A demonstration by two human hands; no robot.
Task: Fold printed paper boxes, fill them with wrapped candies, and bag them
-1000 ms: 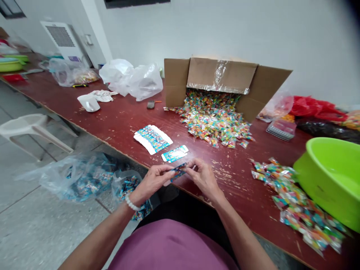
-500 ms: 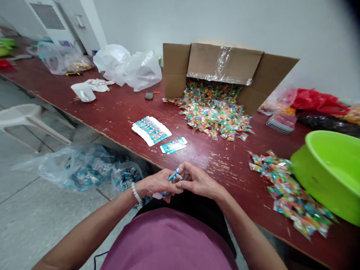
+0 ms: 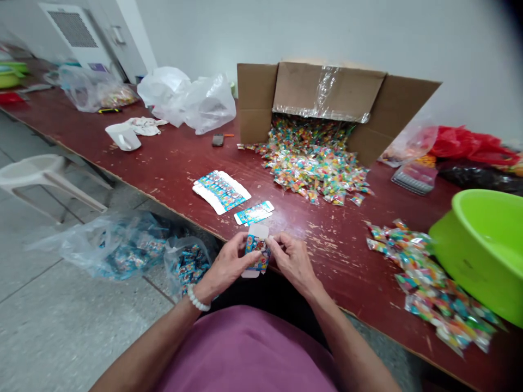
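A small blue printed carton [image 3: 257, 249] with white end flaps is held upright at the table's front edge. My left hand [image 3: 229, 265] grips its left side, thumb across the front. My right hand [image 3: 295, 261] pinches its upper right edge. Just beyond lie a couple of flat blue cartons [image 3: 254, 213] and a fanned stack of flat cartons [image 3: 222, 191]. Wrapped colourful candies [image 3: 318, 169] spill from an open cardboard box [image 3: 322, 91]. More wrapped candies [image 3: 433, 288] lie at the right.
A green basin [image 3: 469, 261] stands at the right. White plastic bags [image 3: 208, 103], a white jug [image 3: 122, 136] and a dark brush [image 3: 218, 140] are on the table. Below left are bags of blue packets [image 3: 134, 250] and a stool [image 3: 36, 169].
The carton between my hands has turned upright, showing its printed front and white flaps. My right hand has shifted slightly right, and my hands cover less of the carton.
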